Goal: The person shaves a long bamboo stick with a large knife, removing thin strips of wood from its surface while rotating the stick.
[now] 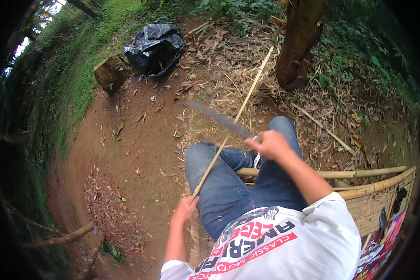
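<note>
At seven o'clock, your left hand (185, 209) grips the lower end of a bamboo strip (247, 101), which runs toward one o'clock. At three, your right hand (271, 144) is closed around the handle of a long knife (219, 119), its blade crossing the strip. At eleven sits a crumpled black plastic bag (155, 46); you can't make out its contents. A wooden stump (110, 73) stands just beside it.

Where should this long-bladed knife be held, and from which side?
Probably by the handle, mostly hidden in the right hand, coming from the lower right: the knife's blade points up and left across the bamboo strip, so that grip clears the blade.
</note>
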A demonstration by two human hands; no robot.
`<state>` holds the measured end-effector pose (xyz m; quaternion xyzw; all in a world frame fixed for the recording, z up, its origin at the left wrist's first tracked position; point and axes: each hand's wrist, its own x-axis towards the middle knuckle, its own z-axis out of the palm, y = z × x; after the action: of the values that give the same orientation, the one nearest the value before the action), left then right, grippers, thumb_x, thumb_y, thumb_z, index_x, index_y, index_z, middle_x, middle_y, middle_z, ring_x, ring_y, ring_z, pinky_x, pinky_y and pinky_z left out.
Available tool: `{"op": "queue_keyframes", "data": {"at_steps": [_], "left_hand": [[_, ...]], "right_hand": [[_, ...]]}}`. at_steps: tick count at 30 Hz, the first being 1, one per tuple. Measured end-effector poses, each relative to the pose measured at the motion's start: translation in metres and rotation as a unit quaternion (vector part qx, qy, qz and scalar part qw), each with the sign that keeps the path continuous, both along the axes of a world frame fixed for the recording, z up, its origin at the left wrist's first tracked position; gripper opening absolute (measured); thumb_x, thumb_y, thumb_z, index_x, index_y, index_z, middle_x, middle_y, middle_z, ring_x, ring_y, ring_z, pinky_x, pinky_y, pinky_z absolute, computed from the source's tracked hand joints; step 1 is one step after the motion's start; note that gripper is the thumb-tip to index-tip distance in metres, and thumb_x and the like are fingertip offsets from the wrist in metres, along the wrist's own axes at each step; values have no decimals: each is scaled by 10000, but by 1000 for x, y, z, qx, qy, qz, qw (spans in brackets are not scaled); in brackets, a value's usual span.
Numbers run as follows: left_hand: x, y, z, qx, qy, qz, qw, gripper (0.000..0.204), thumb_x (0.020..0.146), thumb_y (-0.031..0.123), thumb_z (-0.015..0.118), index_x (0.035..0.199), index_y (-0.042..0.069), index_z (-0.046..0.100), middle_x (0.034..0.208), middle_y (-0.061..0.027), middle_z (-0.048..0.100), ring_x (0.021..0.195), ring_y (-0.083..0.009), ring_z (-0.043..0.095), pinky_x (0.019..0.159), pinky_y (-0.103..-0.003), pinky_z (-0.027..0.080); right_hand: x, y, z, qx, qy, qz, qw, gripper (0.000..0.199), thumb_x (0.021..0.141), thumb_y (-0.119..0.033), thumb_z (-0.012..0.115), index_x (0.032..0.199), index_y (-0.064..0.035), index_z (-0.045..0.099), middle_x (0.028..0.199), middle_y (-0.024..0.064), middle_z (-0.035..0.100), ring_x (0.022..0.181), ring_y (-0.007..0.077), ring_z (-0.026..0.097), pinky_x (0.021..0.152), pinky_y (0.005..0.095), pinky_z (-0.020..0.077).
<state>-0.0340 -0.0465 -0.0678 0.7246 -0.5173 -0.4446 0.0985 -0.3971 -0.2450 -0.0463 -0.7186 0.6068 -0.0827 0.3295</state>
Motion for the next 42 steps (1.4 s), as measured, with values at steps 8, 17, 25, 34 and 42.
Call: {"op": "queue_keyframes", "data": {"at_steps": [8, 17, 25, 34, 42], "left_hand": [[13, 13, 20, 39, -11, 22, 999, 368, 960, 311, 579, 793, -16, 559, 653, -42, 487, 646, -138, 430, 607, -337, 402], [20, -13, 11, 71, -68, -34, 995, 352, 940, 322, 618, 825, -11, 623, 632, -33, 512, 637, -111, 451, 606, -297, 429], [4, 13, 3, -185, -253, -72, 947, 508, 763, 477, 766, 682, 31, 535, 584, -180, 565, 576, -403, 582, 531, -460, 433], [12, 58, 9, -243, -265, -93, 929, 566, 646, 433, 858, 604, 50, 445, 527, -162, 490, 487, -364, 504, 472, -420, 391], [7, 70, 4, -140, -215, -43, 966, 513, 652, 496, 820, 701, 34, 602, 594, -189, 580, 572, -398, 585, 529, -453, 460]], "right_hand": [[71, 40, -15, -5, 28, 159, 987, 737, 841, -751, 467, 819, -70, 749, 750, 210, 692, 738, 350, 704, 664, 453, 559], [-138, -73, -14, -42, 93, -240, 965, 656, 857, -624, 579, 768, 11, 715, 749, 227, 686, 737, 393, 681, 693, 472, 527], [-96, 52, -34, -9, -213, -261, 942, 338, 779, -301, 744, 810, 28, 673, 732, 146, 680, 676, 200, 633, 672, 341, 497], [-67, 38, -5, -1, -193, -95, 976, 363, 730, -163, 696, 1020, 38, 608, 632, 185, 583, 540, 245, 544, 545, 363, 430], [-65, 47, 4, 149, -300, -196, 922, 217, 897, -203, 673, 905, 8, 622, 645, 31, 601, 488, 89, 505, 444, 252, 386]]}}
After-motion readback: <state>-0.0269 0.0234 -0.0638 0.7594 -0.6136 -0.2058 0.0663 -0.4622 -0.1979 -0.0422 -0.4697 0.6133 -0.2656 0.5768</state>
